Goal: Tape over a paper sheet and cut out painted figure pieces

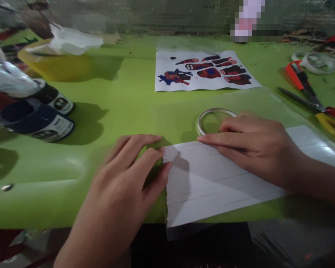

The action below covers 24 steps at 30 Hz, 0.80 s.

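Observation:
A white sheet made of several strips side by side lies on the green table, near its front edge. At the sheet's left edge rests my left hand, fingers apart and curved, fingertips touching the corner and side. My right hand lies over the sheet's upper edge, its fingers pressed together around a thin white ring, a tape roll by its look. The ring stands tilted just behind the sheet, and its right part is hidden by my fingers.
Behind lies a printed sheet with red and blue shapes. Paint bottles and a yellow bowl stand at the left. Scissors, an orange cutter and white tape rolls lie at the right. The table ends in front.

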Each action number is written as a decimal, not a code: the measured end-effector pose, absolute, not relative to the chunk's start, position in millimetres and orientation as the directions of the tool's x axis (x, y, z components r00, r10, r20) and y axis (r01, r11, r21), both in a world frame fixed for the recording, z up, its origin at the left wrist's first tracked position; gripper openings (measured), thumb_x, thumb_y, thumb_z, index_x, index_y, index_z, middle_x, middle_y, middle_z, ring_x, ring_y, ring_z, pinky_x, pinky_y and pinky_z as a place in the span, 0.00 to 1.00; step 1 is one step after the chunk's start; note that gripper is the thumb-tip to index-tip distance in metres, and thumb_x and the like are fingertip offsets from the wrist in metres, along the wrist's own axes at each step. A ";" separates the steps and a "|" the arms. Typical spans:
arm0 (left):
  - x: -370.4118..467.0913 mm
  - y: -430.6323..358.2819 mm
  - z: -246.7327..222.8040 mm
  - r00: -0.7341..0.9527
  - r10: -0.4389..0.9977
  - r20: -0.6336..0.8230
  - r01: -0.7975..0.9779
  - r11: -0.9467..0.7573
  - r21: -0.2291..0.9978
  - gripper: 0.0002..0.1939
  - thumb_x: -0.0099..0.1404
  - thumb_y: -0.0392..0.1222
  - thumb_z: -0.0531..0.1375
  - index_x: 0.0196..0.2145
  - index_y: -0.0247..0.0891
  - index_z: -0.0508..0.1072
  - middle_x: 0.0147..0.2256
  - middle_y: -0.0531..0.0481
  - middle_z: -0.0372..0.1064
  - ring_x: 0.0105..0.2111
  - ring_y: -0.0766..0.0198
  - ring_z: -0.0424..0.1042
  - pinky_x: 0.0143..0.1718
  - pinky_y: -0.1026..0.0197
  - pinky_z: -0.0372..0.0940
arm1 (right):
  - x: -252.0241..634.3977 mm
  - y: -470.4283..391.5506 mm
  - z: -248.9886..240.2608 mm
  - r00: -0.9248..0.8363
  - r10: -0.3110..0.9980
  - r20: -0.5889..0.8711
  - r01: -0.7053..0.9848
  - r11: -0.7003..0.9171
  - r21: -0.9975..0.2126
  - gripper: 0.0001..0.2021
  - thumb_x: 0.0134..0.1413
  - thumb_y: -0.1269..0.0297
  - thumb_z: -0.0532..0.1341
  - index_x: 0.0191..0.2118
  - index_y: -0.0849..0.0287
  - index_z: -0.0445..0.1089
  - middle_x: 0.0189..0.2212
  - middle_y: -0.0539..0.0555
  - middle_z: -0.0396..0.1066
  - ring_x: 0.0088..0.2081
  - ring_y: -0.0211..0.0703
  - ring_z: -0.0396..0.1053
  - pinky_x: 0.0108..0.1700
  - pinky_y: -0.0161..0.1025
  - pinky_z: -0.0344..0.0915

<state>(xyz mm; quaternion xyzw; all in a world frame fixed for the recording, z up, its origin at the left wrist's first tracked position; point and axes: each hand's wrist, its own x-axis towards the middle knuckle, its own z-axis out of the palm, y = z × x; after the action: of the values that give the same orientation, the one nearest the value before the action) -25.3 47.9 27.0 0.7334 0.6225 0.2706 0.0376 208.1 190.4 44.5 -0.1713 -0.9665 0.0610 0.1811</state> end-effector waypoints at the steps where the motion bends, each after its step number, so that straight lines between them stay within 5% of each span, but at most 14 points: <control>1: -25.2 47.8 26.8 0.082 0.933 0.351 0.894 -0.224 0.388 0.05 0.70 0.34 0.59 0.42 0.42 0.70 0.51 0.46 0.71 0.51 0.52 0.69 0.49 0.48 0.67 | 208.3 190.7 44.3 -0.878 0.344 0.333 0.303 0.938 -0.168 0.14 0.68 0.69 0.57 0.51 0.55 0.79 0.30 0.54 0.72 0.30 0.45 0.67 0.34 0.44 0.56; 24: -26.2 46.3 25.5 0.066 0.943 0.327 0.897 -0.200 0.394 0.07 0.71 0.35 0.59 0.46 0.42 0.69 0.51 0.47 0.70 0.52 0.52 0.68 0.51 0.50 0.66 | 208.0 192.3 45.5 -0.892 0.323 0.316 0.285 0.945 -0.163 0.15 0.70 0.69 0.56 0.52 0.59 0.79 0.30 0.54 0.71 0.31 0.44 0.65 0.33 0.43 0.55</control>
<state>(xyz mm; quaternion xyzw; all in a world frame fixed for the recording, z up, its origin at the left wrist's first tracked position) -26.2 46.3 25.5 0.7288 0.6311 0.2621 0.0434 208.0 192.3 45.5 -0.1565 -0.9710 0.0563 0.1715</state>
